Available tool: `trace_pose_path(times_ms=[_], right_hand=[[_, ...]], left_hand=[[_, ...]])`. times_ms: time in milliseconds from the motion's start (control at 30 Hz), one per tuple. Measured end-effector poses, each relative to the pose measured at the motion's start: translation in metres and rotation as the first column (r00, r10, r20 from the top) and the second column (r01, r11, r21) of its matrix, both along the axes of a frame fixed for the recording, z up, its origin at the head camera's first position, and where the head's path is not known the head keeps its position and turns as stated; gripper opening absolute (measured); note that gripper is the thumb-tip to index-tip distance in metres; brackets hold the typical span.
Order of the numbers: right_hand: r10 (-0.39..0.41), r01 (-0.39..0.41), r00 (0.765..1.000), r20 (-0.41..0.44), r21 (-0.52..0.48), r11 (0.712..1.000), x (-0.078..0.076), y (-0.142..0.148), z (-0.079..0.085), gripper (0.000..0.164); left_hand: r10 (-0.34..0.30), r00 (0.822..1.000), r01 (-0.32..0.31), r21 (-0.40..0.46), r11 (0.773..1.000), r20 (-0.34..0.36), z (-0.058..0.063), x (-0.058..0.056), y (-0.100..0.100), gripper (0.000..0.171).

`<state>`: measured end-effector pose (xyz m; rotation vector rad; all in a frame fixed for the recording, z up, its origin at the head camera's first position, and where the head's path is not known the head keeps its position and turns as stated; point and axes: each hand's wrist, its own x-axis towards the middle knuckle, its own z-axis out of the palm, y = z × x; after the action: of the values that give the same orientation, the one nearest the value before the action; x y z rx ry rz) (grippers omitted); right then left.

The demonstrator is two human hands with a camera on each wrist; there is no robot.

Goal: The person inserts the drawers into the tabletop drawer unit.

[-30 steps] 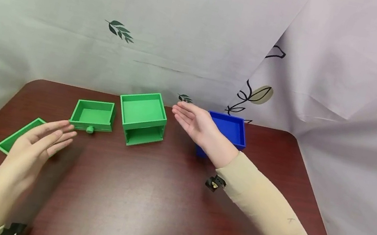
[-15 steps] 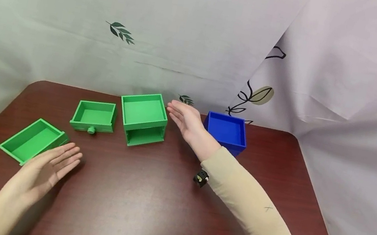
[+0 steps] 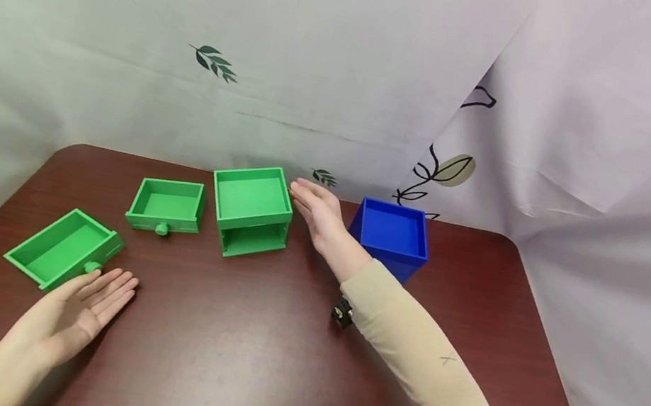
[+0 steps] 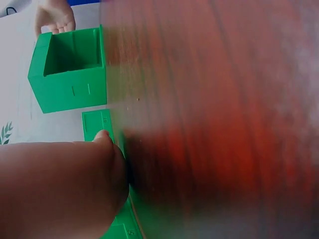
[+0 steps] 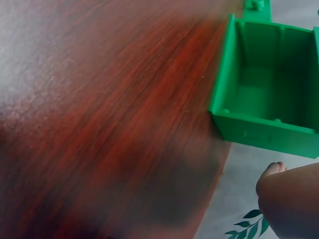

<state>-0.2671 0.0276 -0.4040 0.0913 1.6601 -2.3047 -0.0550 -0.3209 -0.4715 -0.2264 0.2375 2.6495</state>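
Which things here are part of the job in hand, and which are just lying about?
Likely in the job:
green housing, beside the right hand
near green drawer, at the left hand
far green drawer, between the two

Probably just there:
blue box, partly behind the right wrist, no fingers on it
table and printed cloth, only the setting

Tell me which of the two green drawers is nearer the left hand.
The angled green drawer, leftmost in the head view: its knob is close by the left hand. The other drawer sits farther back, beside the hollow green box.
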Motion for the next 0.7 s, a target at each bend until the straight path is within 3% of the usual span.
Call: trace_pose_path(times_ms=[167, 300, 467, 700], right_hand=[[0.030, -0.029, 0.998, -0.052, 0.020, 0.999, -0.004, 0.002, -0.006, 0.051], [0.073, -0.067, 0.991, -0.114, 0.054, 0.996, -0.007, 0.002, -0.010, 0.053], [0.143, -0.118, 0.969, -0.200, 0.131, 0.984, -0.011, 0.003, -0.014, 0.055], [0.212, -0.175, 0.946, -0.245, 0.166, 0.971, -0.013, 0.001, -0.018, 0.060]], left_hand=[[0.024, 0.999, -0.026, 0.052, 0.998, 0.031, -0.003, 0.002, 0.001, 0.059], [0.069, 0.992, -0.073, 0.034, 0.997, 0.103, -0.003, 0.000, 0.002, 0.056], [0.140, 0.964, -0.140, -0.016, 0.990, 0.225, -0.002, -0.003, 0.002, 0.049], [0.192, 0.931, -0.203, 0.002, 0.979, 0.309, -0.003, -0.006, 0.005, 0.039]])
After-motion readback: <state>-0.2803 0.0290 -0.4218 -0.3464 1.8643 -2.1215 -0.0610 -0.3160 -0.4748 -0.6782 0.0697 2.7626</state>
